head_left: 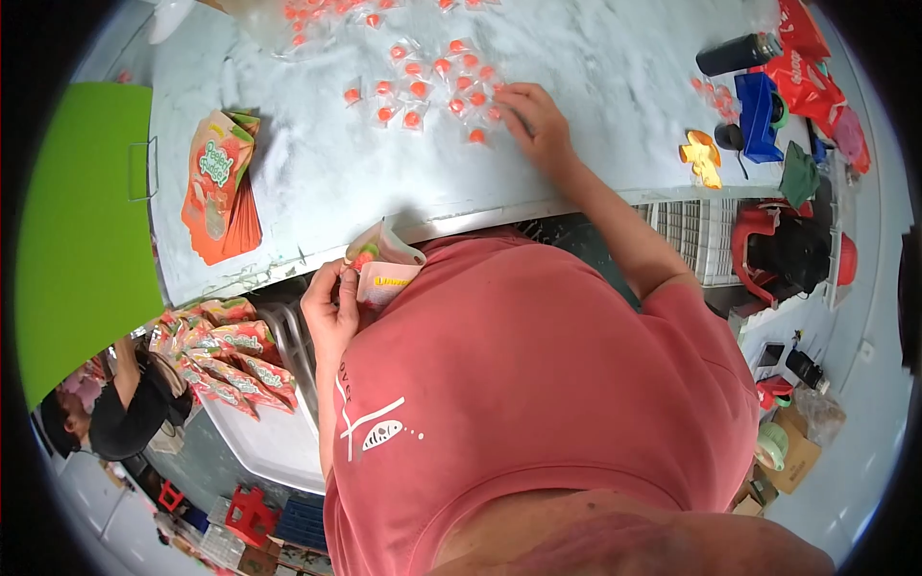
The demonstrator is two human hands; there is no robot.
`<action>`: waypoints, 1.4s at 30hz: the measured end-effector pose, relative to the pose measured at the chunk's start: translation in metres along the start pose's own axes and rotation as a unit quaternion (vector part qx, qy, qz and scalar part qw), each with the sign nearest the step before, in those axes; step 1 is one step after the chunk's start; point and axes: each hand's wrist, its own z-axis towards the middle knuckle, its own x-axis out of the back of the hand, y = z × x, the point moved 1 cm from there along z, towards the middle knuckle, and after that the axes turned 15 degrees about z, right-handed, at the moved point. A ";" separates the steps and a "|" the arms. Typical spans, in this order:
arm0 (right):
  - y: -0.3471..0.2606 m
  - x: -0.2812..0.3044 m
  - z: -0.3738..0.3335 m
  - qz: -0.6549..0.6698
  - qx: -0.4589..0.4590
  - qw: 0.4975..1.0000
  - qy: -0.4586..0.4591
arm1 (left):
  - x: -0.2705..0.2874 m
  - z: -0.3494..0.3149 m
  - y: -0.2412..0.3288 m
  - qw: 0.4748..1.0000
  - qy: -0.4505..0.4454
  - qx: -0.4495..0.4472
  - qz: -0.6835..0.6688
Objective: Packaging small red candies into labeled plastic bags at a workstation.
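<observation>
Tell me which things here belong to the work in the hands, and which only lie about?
In the work:
- open pouch, held by the left hand
- wrapped orange candies, under the right hand
- stack of flat pouches
- filled pouches in a tray

Lying about:
- black bottle
- blue tape dispenser
- green board

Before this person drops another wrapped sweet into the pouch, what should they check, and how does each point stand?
1. Pouch held by left hand: ok.
2. Pouch mouth open at the top: ok.
3. Right hand on the wrapped orange sweets: ok.
4. Sweet actually pinched in the fingers: cannot tell.
5. Stack of flat pouches on the table: ok.
6. Pouch's fill level: cannot tell.
</observation>
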 end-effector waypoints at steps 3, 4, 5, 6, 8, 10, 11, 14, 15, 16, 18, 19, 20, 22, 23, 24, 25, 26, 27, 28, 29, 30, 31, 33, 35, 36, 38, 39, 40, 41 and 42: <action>-0.014 -0.011 -0.002 -0.045 0.052 0.996 -0.052 | -0.005 0.000 -0.016 1.000 -0.022 -0.010 -0.005; -0.019 -0.014 -0.001 -0.066 0.075 0.992 -0.075 | -0.006 0.000 -0.016 1.000 -0.027 -0.009 -0.005; -0.020 -0.018 0.001 -0.066 0.075 0.992 -0.074 | -0.007 -0.001 -0.016 0.999 -0.032 -0.008 -0.004; -0.021 -0.023 0.002 -0.093 0.080 0.988 -0.095 | -0.008 -0.001 -0.016 0.999 -0.032 -0.008 -0.004; -0.022 -0.026 0.002 -0.120 0.086 0.982 -0.117 | -0.008 -0.002 -0.017 1.000 -0.020 -0.015 -0.012; -0.022 -0.029 -0.001 -0.171 0.111 0.968 -0.147 | -0.006 -0.004 -0.011 1.000 -0.019 -0.006 -0.005; -0.022 -0.030 -0.002 -0.170 0.112 0.968 -0.148 | -0.005 -0.005 -0.009 1.000 -0.020 0.001 0.002; -0.024 -0.034 -0.007 -0.195 0.101 0.961 -0.165 | -0.006 -0.006 -0.012 1.000 -0.004 -0.014 -0.002; -0.026 -0.035 -0.011 -0.208 0.089 0.958 -0.179 | -0.006 -0.006 -0.012 1.000 -0.003 -0.014 -0.002; -0.029 -0.037 -0.014 -0.220 0.078 0.953 -0.192 | -0.006 -0.006 -0.011 1.000 -0.011 0.007 -0.012; -0.039 -0.040 -0.016 -0.211 0.075 0.952 -0.207 | -0.005 -0.006 -0.011 0.999 -0.016 0.029 -0.022; -0.043 -0.041 -0.017 -0.204 0.068 0.952 -0.220 | -0.006 -0.005 -0.011 0.999 -0.018 0.017 -0.023; -0.043 -0.045 -0.019 -0.203 0.070 0.951 -0.222 | -0.006 -0.005 -0.011 1.000 -0.019 0.005 -0.024; -0.045 -0.060 -0.021 -0.158 0.090 0.957 -0.227 | -0.006 -0.006 -0.007 1.000 -0.009 -0.004 -0.022; -0.047 -0.067 -0.019 -0.155 0.092 0.956 -0.230 | -0.006 -0.006 -0.006 1.000 -0.001 -0.013 -0.020; -0.050 -0.075 -0.016 -0.134 0.111 0.954 -0.244 | -0.007 -0.006 -0.007 1.000 0.003 -0.010 -0.019; -0.055 -0.086 -0.014 -0.109 0.129 0.950 -0.261 | -0.007 -0.008 -0.008 1.000 0.000 -0.004 -0.023; -0.056 -0.097 -0.011 -0.103 0.132 0.950 -0.265 | -0.007 -0.009 -0.009 1.000 -0.005 0.002 -0.026; -0.054 -0.110 -0.005 -0.104 0.156 0.946 -0.265 | -0.009 -0.011 -0.010 1.000 0.000 0.009 -0.025; -0.051 -0.124 0.000 -0.105 0.181 0.941 -0.265 | -0.012 -0.012 -0.012 1.000 0.004 0.006 -0.030; -0.050 -0.136 0.007 -0.099 0.184 0.940 -0.269 | -0.012 -0.012 -0.012 0.999 0.007 0.002 -0.033; -0.050 -0.147 0.015 -0.015 0.163 0.951 -0.264 | -0.012 -0.013 -0.012 0.999 0.000 -0.002 -0.033; -0.053 -0.156 0.024 0.069 0.142 0.953 -0.258 | -0.010 -0.014 -0.009 0.999 0.007 0.004 -0.031; -0.054 -0.159 0.033 0.122 0.094 0.960 -0.235 | -0.007 -0.017 -0.001 0.999 0.026 -0.026 -0.011; -0.049 -0.155 0.037 0.171 0.045 0.961 -0.213 | -0.006 -0.022 -0.007 0.999 0.040 -0.020 -0.019; -0.043 -0.148 0.036 0.154 0.059 0.972 -0.169 | -0.005 -0.024 -0.004 0.999 0.031 0.016 -0.039; -0.036 -0.135 0.031 0.140 0.074 0.979 -0.130 | -0.005 -0.026 -0.006 0.996 0.025 0.055 -0.059; -0.035 -0.129 0.027 0.143 0.052 0.979 -0.134 | -0.006 -0.024 -0.009 0.998 0.043 0.012 -0.042; -0.037 -0.123 0.024 0.144 0.028 0.980 -0.136 | -0.007 -0.021 -0.011 0.998 0.057 -0.032 -0.026; -0.040 -0.118 0.020 0.143 0.027 0.980 -0.139 | -0.007 -0.020 -0.012 0.997 0.058 -0.031 -0.027; -0.045 -0.115 0.016 0.135 0.028 0.980 -0.143 | -0.007 -0.018 -0.012 0.998 0.050 -0.031 -0.025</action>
